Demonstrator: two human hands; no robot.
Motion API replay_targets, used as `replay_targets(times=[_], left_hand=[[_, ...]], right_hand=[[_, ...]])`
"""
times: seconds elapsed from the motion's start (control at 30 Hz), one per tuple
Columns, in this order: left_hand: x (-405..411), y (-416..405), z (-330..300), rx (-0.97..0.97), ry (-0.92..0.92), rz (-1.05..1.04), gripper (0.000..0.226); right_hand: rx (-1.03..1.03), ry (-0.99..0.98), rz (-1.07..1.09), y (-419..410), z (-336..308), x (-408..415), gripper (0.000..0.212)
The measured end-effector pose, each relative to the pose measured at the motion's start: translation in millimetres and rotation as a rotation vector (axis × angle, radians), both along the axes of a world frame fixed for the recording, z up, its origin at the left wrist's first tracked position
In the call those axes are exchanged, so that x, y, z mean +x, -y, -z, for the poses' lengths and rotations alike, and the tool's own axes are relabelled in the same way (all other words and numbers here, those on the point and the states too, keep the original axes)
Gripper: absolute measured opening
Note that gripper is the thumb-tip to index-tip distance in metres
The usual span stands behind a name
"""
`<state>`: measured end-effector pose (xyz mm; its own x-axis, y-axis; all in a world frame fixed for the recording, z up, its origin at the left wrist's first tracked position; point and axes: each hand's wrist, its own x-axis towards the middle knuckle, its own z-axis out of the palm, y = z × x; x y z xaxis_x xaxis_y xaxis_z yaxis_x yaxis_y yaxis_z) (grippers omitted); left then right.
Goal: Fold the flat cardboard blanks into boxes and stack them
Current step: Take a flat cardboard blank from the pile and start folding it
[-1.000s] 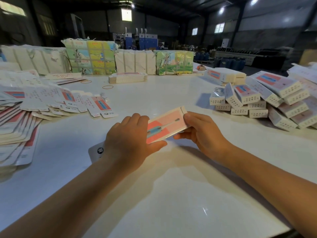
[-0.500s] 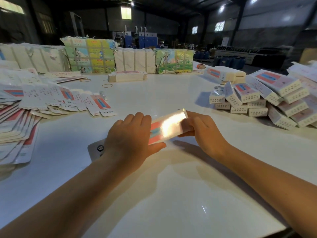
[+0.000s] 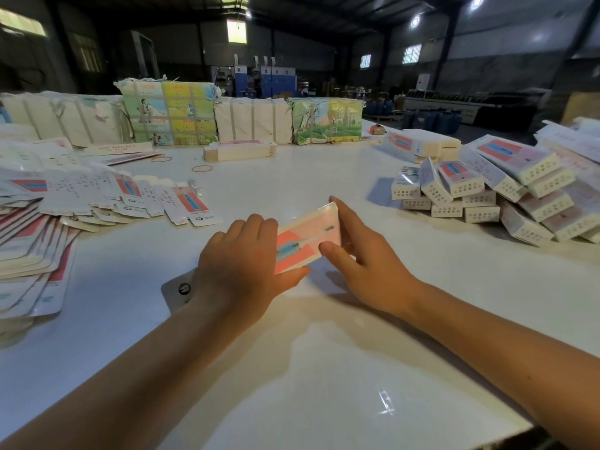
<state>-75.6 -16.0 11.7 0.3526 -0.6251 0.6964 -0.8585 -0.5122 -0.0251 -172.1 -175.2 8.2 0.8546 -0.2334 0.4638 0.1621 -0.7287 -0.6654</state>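
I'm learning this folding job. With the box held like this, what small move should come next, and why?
Probably tuck in the flap at the left end. The left hand grips the box, a tab sticks out flat past its wrist, and the right hand steadies the far end.

Both hands hold one box (image 3: 308, 240) over the white surface (image 3: 324, 368); left hand (image 3: 240, 271) covers its near end; right hand (image 3: 363, 264) pinches its far end; flat blanks (image 3: 97, 196) lie left; folded boxes (image 3: 487, 190) are piled right.
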Motion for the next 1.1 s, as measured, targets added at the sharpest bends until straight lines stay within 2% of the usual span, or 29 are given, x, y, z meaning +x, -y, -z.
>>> replay_targets(times=[0.13,0.2,0.37,0.47,0.53,0.63,0.77,0.83,0.93,1.03,1.1], left_hand=[[2.7,-0.6,-1.2,-0.062,-0.111,-0.014,0.076],[4.2,-0.2,-0.8,-0.076,-0.124,-0.020,0.074],[8.7,-4.0,0.1,-0.016,-0.087,0.009,0.069],[10.8,-7.3,-3.7,-0.008,-0.039,0.038,0.063],[11.1,-7.0,-3.4,0.039,0.037,0.045,0.064],[15.0,-6.0,2.6,0.098,0.098,0.042,0.059],[17.3,-3.9,7.2,0.094,0.240,0.020,0.062],[11.2,-0.3,8.4,0.070,0.297,0.092,0.053],[4.5,7.3,20.4,0.046,0.171,0.321,0.046],[14.2,13.2,32.0,0.073,-0.005,0.433,0.025],[22.2,15.7,33.5,0.084,-0.028,0.451,0.026]], right_hand=[[0.289,0.015,-0.091,0.7,-1.0,3.1,0.071],[0.303,0.009,-0.092,0.3,2.4,5.1,0.075],[0.070,-0.104,-0.084,5.6,7.3,6.4,0.084],[-0.027,-0.027,-0.056,12.3,1.7,6.0,0.086],[-0.174,0.085,-0.083,14.9,-0.2,4.4,0.079],[-0.564,0.055,-0.070,20.1,3.0,2.0,0.069],[-0.735,0.081,0.002,26.5,4.8,5.9,0.060],[-0.708,0.091,0.032,31.0,3.3,7.0,0.058],[-0.550,0.154,0.152,50.6,-12.0,1.9,0.053],[-0.338,0.273,0.440,98.7,-55.2,-4.3,0.043],[-0.217,0.357,0.673,143.9,-88.0,-13.7,0.034]])
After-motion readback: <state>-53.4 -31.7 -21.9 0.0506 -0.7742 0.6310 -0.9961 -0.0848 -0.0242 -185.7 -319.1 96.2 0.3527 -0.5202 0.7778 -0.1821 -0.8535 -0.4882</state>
